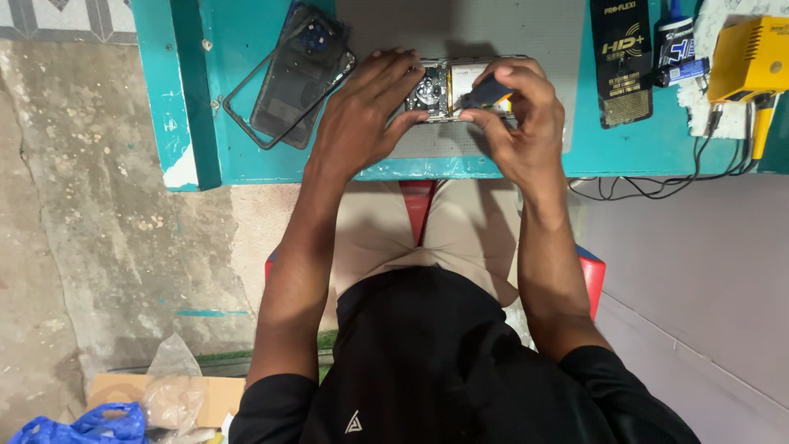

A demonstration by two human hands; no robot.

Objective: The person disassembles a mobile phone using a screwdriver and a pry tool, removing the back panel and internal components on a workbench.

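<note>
An opened phone [440,89] with its insides exposed lies on a grey mat [493,33] on the teal table [246,156]. My left hand [362,115] holds the phone's left end, fingers spread over its edge. My right hand [514,115] grips a dark-handled tool [485,92] whose tip rests on the phone's middle. Left of the hands lie a dark phone back cover [300,70] and a thin black frame [246,115].
A black flat package [622,62], a small glue bottle [675,41] and a yellow device [752,57] with black cables [657,187] sit at the table's right. A red stool [592,275] is under me. Plastic bags [168,395] and cardboard lie on the concrete floor at lower left.
</note>
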